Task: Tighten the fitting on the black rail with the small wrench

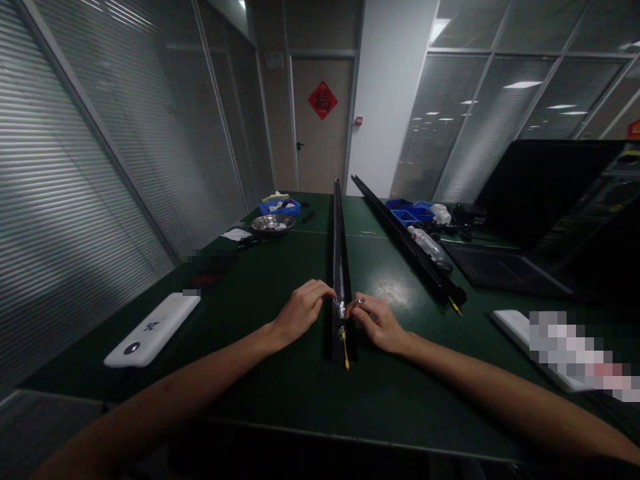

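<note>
A long black rail (339, 253) runs away from me down the middle of the green table (280, 373). My left hand (300, 312) rests on the rail's left side near its close end, fingers curled and pressed against it. My right hand (376, 321) sits on the rail's right side and pinches a small silver part (358, 301) just above the channel. A yellow wire (345, 347) with a metal fitting comes out of the rail's near end between the two hands.
A second black rail (405, 240) lies slanted to the right, with a plastic bottle (426, 243) beside it. A white device (154, 329) lies at left. Blue bins (413, 211), a steel bowl (273, 223) and an open laptop (540, 220) stand further back.
</note>
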Motion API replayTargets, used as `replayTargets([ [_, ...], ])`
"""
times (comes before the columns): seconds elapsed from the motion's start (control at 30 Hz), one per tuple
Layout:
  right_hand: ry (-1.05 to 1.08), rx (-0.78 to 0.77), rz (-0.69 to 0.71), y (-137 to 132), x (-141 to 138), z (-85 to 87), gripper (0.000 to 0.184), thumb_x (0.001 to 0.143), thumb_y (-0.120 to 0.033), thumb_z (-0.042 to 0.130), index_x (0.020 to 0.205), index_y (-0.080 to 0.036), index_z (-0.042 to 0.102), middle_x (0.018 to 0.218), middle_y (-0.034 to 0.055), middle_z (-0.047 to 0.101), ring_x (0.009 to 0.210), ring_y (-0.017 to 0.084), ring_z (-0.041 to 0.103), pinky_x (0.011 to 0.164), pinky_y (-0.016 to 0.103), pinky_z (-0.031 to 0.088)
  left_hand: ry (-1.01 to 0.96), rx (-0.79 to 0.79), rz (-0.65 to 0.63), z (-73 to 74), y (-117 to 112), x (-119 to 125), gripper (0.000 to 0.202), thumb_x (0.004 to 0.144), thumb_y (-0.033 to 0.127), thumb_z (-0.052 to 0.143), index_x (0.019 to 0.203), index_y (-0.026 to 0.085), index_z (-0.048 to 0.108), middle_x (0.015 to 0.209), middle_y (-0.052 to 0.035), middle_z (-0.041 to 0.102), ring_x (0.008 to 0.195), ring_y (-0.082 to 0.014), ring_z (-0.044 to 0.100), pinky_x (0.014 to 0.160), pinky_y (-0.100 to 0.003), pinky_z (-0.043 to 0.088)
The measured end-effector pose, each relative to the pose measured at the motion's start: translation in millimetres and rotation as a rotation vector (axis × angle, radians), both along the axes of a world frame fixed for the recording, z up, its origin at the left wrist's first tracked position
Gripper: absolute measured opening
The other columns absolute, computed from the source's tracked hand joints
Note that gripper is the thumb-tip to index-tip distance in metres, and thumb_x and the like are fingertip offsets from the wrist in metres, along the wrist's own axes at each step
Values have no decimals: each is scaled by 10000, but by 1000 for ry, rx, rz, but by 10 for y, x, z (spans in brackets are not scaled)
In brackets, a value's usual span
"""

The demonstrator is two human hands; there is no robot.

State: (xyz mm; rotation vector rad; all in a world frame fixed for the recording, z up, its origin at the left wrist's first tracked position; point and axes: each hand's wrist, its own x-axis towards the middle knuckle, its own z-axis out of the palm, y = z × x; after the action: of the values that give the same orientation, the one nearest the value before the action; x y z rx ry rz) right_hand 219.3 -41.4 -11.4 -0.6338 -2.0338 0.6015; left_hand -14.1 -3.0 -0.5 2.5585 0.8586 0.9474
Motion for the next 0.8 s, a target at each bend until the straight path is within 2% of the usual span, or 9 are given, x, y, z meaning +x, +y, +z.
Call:
replayTargets([
  [0.17,-2,20,-65,-9,-1,-11,289,1073,-325,436,965,-187,666,849,47,654,761,174,624,720,292,501,6,-18,6,0,16,-10,318,928,-18,435,1057,182,645,1020,-34,663,994,-176,625,931,-335,512],
  [0.37,-9,6,-19,-3,-9,9,304,1071,-338,434,924,-190,655,861,53,661,773,185,639,723,306,505,31,-39,20,-18,45,-25,335,921,-23,397,1035,170,645,979,-34,658,934,-164,643,877,-305,519],
  [0.57,0,15,-29,0,3,-5,305,1070,-345,436,928,-189,656,860,52,660,763,182,631,721,307,509,290,31,29,-15,44,-6,442,882,-22,444,1231,207,588,1090,-46,640,985,-205,592,880,-344,483],
  [0.8,-15,21,-62,-3,-26,-21,301,1075,-332,420,944,-190,651,875,62,666,789,186,639,735,309,506,478,161,52,6,37,59,243,950,107,504,1157,187,604,1114,-77,582,973,-226,539,834,-341,441],
])
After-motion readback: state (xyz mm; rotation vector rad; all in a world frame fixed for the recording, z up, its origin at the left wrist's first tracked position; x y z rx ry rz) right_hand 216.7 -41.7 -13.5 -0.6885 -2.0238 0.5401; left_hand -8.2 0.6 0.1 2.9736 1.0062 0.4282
